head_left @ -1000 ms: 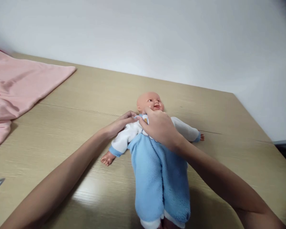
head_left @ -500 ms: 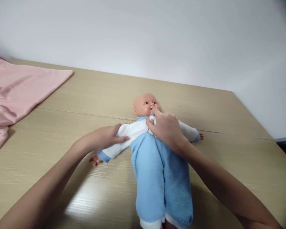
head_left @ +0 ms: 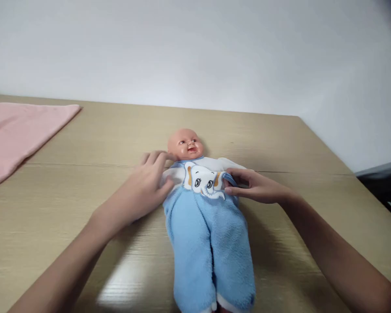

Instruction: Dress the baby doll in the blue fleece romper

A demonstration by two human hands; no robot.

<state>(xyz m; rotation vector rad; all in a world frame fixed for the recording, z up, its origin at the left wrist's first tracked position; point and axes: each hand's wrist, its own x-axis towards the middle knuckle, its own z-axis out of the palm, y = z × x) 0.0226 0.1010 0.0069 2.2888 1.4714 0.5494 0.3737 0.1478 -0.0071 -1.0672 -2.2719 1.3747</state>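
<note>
A bald baby doll point(head_left: 185, 145) lies face up on the table, its feet toward me. It wears a fuzzy blue and white romper point(head_left: 195, 234) with an elephant face patch point(head_left: 203, 182) on the chest. My left hand point(head_left: 146, 187) lies over the doll's shoulder and upper arm at the left, its fingers spread. At the other side, my right hand point(head_left: 257, 184) has its thumb and fingers closed around the blue-edged cuff point(head_left: 228, 179) of the doll's bent arm, beside the patch. Both of the doll's hands are hidden.
A pink cloth point(head_left: 22, 134) lies on the wooden table point(head_left: 124, 130) at the far left. Behind the table rises a white wall point(head_left: 182, 52). A dark object point(head_left: 384, 187) stands past the table's right edge.
My right hand has left the doll's face and chest and now grips its right-side sleeve, which was stretched out and is now bent inward. My left hand has moved up to the shoulder.
</note>
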